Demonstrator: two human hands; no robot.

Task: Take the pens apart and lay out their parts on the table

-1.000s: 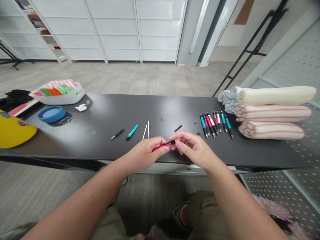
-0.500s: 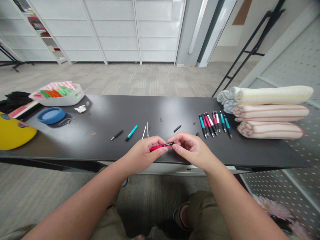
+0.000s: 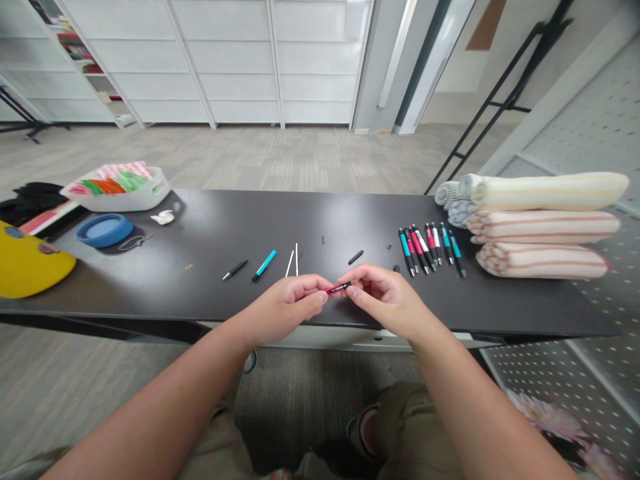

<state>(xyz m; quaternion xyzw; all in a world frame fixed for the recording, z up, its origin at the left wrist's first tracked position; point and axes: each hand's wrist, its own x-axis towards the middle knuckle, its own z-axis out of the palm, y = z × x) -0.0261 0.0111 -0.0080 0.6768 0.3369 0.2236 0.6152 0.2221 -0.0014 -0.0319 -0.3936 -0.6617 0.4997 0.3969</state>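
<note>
Between my two hands, over the table's front edge, is a red and black pen barrel (image 3: 339,288). My left hand (image 3: 293,303) is closed around its red end, which the fingers mostly cover. With thumb and fingertips my right hand (image 3: 383,297) pinches the black end. Just beyond the hands lie two thin white refills (image 3: 297,259), a teal pen barrel (image 3: 264,266), a black pen part with a silver tip (image 3: 235,269) and a black grip piece (image 3: 355,257). A small dark piece (image 3: 397,269) sits close behind my right hand.
On the dark table (image 3: 240,220), a row of several pens (image 3: 425,248) lies right of centre, beside rolled striped towels (image 3: 545,227). At the left are a white basket (image 3: 157,190), a blue round lid (image 3: 105,231), crumpled white tissue (image 3: 163,217) and a yellow object (image 3: 30,263).
My left hand's fingers have shifted along the pen barrel, so less of its red part shows. The barrel has moved slightly right and up; my right hand stays at the black end.
</note>
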